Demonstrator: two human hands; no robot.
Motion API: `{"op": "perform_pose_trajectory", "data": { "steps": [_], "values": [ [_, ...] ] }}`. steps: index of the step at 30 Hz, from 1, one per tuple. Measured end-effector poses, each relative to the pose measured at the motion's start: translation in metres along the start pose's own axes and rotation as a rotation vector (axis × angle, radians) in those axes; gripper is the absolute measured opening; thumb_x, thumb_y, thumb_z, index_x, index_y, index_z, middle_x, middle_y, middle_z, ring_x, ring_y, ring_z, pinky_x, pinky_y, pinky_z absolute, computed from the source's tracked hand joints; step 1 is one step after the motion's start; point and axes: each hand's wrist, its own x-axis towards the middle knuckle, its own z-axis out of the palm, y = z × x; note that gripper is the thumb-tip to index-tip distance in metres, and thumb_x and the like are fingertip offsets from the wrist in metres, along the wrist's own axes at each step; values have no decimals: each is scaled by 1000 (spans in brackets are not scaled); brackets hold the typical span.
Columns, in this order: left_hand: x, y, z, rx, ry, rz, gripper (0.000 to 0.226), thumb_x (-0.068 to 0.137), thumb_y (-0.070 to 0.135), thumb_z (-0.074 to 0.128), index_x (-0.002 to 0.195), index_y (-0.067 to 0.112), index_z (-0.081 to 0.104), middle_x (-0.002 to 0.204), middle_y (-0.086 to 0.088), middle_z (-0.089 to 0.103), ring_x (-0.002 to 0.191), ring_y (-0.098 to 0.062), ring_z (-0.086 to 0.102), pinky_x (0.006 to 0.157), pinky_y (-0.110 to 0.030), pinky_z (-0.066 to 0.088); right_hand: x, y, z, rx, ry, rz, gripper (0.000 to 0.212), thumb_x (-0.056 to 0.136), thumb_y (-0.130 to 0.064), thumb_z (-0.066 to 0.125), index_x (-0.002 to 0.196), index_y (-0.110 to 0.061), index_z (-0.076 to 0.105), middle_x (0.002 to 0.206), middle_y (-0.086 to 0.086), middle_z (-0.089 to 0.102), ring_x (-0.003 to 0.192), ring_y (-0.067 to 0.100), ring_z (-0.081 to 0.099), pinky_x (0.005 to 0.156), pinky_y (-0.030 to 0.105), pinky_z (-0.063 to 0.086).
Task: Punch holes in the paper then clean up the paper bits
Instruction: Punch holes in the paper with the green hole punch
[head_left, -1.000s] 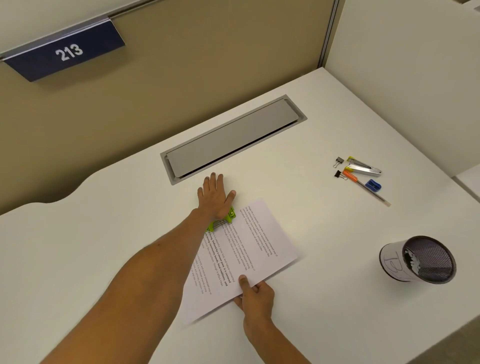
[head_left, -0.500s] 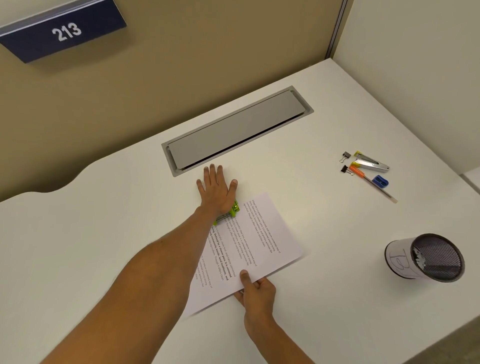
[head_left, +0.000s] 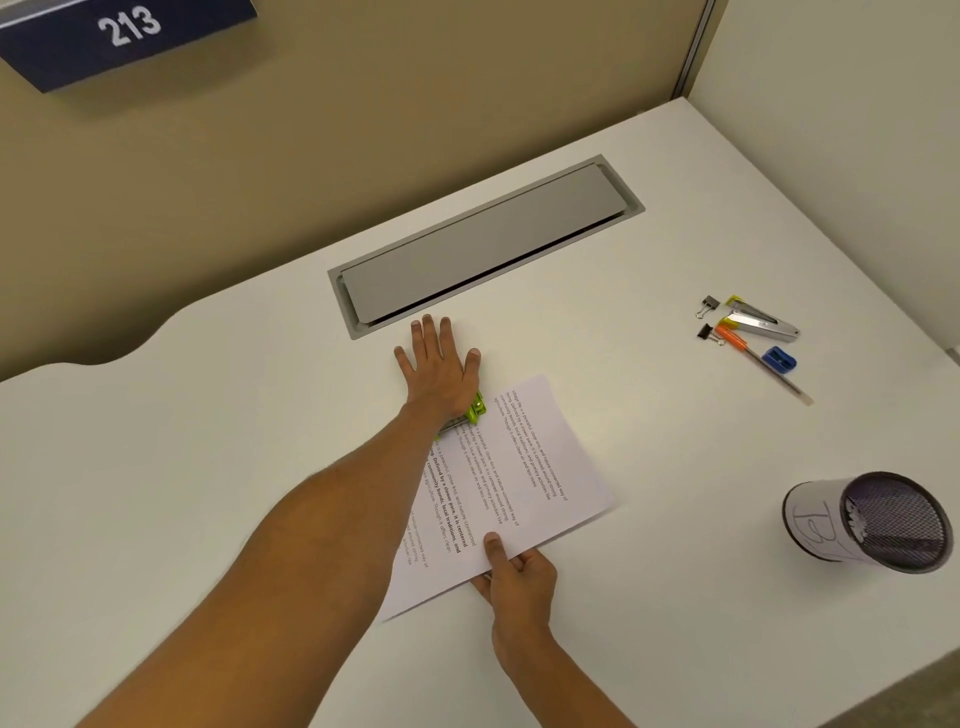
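A printed sheet of paper lies on the white desk, its far edge pushed into a green hole punch. My left hand lies flat on top of the punch, fingers spread, and hides most of it. My right hand pinches the near edge of the paper, thumb on top and fingers underneath. No paper bits show on the desk.
A grey cable hatch is set in the desk beyond the punch. At right lie two binder clips, a stapler, an orange pen and a blue sharpener. A black mesh cup stands at the near right.
Both hands stay on the punch and the paper. Only the head camera has shifted a little, so the scene sits slightly higher and further right in view.
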Motion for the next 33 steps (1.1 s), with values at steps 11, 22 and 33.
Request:
{"op": "perform_pose_trajectory", "data": {
  "steps": [11,22,33],
  "values": [
    [-3,0,5,65,96,57,68,102,45,27,156,23,-8,166,-14,-14,153,-29,-16,121,-59,-9,-5,-6,-4,-22,-28,5,18,90,-7,66,98,-23,70,87,2,79,85,16,75,68,32,62],
    [5,-5,17,97,131,60,66,100,52,23,156,27,0,166,-17,-9,154,-34,-10,120,-59,-7,8,3,-2,26,44,32,25,86,-1,67,86,-24,76,87,9,79,83,18,76,59,29,61],
    [10,-9,8,-156,188,30,61,105,41,33,156,16,11,166,-12,7,154,-30,-3,123,-56,-5,4,1,3,67,-29,9,20,88,-6,66,103,-18,73,92,4,79,88,17,75,66,30,61]
  ]
}}
